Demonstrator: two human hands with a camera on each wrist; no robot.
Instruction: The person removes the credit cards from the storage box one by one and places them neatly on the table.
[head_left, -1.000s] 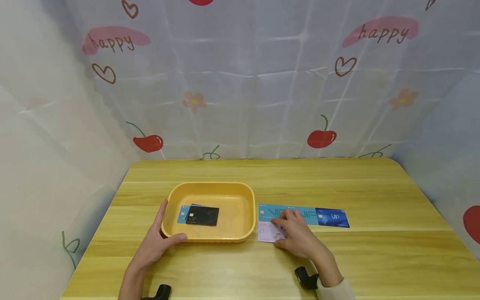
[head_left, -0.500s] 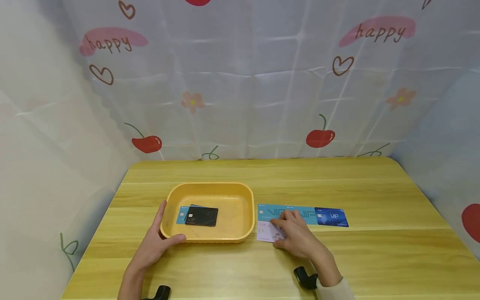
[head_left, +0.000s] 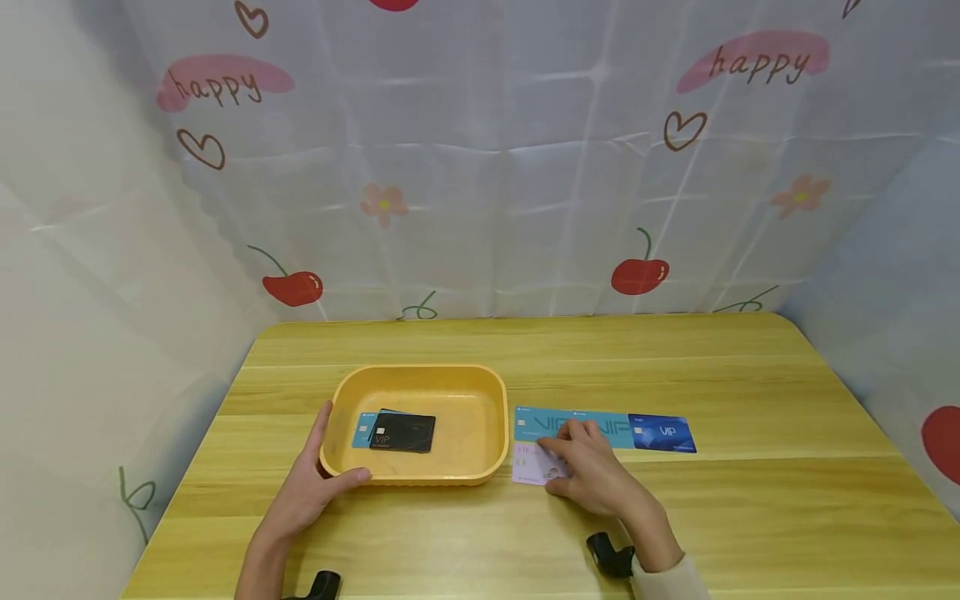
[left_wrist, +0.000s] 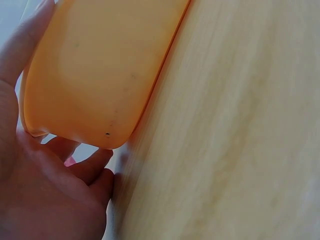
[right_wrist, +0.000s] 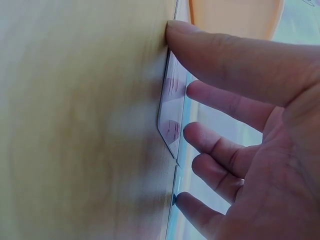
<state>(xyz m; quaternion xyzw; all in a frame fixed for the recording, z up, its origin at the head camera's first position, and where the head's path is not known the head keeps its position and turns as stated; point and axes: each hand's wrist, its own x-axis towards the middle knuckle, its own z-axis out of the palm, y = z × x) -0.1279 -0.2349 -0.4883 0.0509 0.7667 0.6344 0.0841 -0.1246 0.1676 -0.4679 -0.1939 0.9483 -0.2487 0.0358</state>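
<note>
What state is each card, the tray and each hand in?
Yellow tray: upright, cards inside.
Black card: inside tray, uncovered.
Light-blue card inside tray: partly covered by black card.
Dark-blue card: flat on table, uncovered.
Light-blue table cards: side by side, partly hidden.
Pink card: partly hidden.
Left hand: gripping tray's left end.
Right hand: fingers at pink card's edges.

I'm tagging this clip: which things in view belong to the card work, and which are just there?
Likely in the job:
yellow tray, held by the left hand
pink VIP card, held by the right hand
black VIP card and light-blue card in the tray
two light-blue VIP cards
dark-blue VIP card

Apparently just surroundings:
cherry-print curtain
wooden table
black wrist devices
</note>
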